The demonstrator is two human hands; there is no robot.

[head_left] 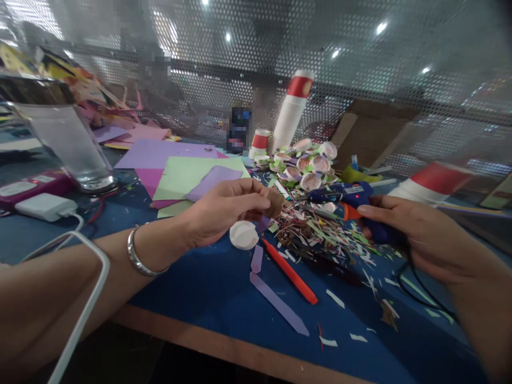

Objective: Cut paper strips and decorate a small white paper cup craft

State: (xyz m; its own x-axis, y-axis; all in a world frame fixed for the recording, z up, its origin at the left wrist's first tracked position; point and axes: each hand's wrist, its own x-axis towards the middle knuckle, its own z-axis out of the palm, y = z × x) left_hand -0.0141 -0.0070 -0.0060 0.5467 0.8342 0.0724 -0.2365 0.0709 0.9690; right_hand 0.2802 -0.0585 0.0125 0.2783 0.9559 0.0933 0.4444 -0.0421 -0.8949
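My left hand [240,205] pinches a small brown piece [274,202], perhaps paper or card, above the middle of the table. In my right hand [404,234] is a dark blue hot glue gun [346,192] with an orange trigger and a lit red light. Its nozzle points left, close to the brown piece; whether they touch I cannot tell. Below my left hand lies a white paper disc [244,235]. Near it are a red marker [290,272] and purple paper strips [278,303], one long with a pointed end.
Shredded paper [320,229] and small decorated cup pieces [312,165] cover the centre right. Behind stands a leaning stack of paper cups [294,112]. Coloured sheets [188,178] lie at back left, by a glass bottle [76,138]. A white cable [100,277] crosses my left forearm.
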